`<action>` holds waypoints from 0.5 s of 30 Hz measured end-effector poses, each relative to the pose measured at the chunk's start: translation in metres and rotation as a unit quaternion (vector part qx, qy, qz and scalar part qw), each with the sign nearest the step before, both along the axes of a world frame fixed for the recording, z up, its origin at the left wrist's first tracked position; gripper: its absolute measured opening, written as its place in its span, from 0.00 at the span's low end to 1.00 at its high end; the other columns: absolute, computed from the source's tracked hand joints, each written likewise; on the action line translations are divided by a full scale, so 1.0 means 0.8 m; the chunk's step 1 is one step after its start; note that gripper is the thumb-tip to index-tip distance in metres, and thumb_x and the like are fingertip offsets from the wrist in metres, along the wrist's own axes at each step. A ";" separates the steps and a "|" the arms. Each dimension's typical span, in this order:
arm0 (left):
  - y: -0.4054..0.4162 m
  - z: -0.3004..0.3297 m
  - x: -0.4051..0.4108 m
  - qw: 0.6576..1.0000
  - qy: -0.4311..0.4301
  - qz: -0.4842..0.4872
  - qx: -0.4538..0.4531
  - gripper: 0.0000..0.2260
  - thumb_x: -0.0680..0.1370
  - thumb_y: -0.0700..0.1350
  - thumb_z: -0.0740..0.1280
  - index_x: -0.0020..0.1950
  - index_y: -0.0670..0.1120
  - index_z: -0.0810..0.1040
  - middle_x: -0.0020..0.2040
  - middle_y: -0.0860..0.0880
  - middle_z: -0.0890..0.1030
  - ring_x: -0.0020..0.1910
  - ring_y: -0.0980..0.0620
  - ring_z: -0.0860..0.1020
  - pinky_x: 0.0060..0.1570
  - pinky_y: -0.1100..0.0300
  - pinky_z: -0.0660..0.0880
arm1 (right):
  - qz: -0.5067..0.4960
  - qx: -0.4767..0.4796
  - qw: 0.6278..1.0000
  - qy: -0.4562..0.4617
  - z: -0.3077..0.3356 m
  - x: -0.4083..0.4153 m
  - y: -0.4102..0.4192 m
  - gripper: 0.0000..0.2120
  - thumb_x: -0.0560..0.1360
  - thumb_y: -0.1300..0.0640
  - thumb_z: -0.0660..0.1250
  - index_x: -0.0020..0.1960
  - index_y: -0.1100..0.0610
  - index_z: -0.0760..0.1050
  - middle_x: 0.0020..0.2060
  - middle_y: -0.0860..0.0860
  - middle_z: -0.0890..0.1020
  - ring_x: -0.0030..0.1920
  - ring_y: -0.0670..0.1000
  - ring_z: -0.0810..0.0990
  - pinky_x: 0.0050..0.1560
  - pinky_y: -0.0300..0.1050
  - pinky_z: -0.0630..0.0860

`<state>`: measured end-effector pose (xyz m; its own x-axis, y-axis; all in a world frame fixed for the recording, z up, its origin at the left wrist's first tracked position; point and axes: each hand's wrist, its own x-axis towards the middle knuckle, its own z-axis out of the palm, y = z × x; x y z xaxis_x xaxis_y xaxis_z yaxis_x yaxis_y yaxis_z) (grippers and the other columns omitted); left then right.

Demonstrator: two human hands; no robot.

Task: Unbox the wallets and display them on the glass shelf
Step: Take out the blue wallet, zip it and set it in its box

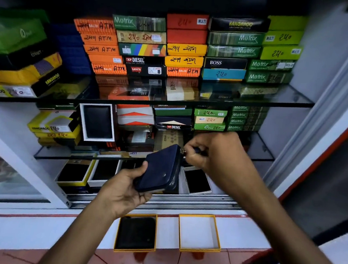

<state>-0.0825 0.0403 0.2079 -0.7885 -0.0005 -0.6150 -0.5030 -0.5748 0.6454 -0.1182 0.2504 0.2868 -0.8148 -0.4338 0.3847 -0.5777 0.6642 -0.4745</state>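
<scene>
My left hand (122, 187) grips a dark blue zip wallet (159, 169) from below, held tilted in front of the cabinet. My right hand (207, 149) pinches the wallet's zip pull at its upper right corner. On the white ledge below lie two yellow-edged box halves: the left one (135, 233) holds a black wallet, the right one (200, 232) is empty and white inside. The middle glass shelf (50, 154) carries an upright open box with a black wallet (98, 122). More open boxes with dark wallets (197, 181) sit on the cabinet floor.
The top glass shelf (284, 101) is stacked with several closed coloured wallet boxes (185, 48). More closed boxes fill the middle shelf. A sliding glass door (12, 161) stands at the left, its track (184, 200) runs along the front. The cabinet's white frame (324, 113) rises at right.
</scene>
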 end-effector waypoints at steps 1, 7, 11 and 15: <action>0.004 -0.001 -0.003 1.000 -0.008 0.010 0.008 0.06 0.74 0.46 0.69 0.46 0.44 0.79 0.36 0.46 0.84 0.35 0.50 0.76 0.28 0.60 0.72 | -0.020 -0.002 1.000 0.011 -0.005 0.010 -0.005 0.05 0.71 0.57 0.69 0.38 0.56 0.79 0.30 0.52 0.81 0.31 0.48 0.78 0.35 0.43 0.76; 0.018 -0.007 -0.028 0.991 -0.029 0.090 0.098 0.10 0.77 0.46 0.67 0.56 0.44 0.76 0.45 0.43 0.82 0.41 0.48 0.79 0.41 0.57 0.78 | -0.095 0.014 0.991 0.093 -0.056 0.068 -0.044 0.07 0.73 0.52 0.66 0.40 0.52 0.81 0.32 0.48 0.81 0.36 0.51 0.78 0.32 0.44 0.76; 0.022 -0.006 -0.022 0.989 -0.014 0.087 0.119 0.11 0.75 0.44 0.70 0.52 0.38 0.77 0.46 0.41 0.83 0.37 0.45 0.85 0.33 0.53 0.83 | -0.130 -0.014 0.989 0.071 -0.061 0.046 -0.023 0.06 0.74 0.55 0.69 0.45 0.56 0.83 0.35 0.51 0.85 0.38 0.54 0.81 0.36 0.47 0.79; 0.025 0.000 -0.010 0.991 0.024 0.037 0.128 0.17 0.69 0.37 0.70 0.56 0.37 0.75 0.54 0.37 0.83 0.41 0.44 0.86 0.36 0.48 0.84 | -0.154 -0.018 0.988 0.024 -0.059 0.027 -0.004 0.05 0.73 0.56 0.67 0.45 0.54 0.82 0.37 0.50 0.84 0.39 0.52 0.80 0.38 0.46 0.76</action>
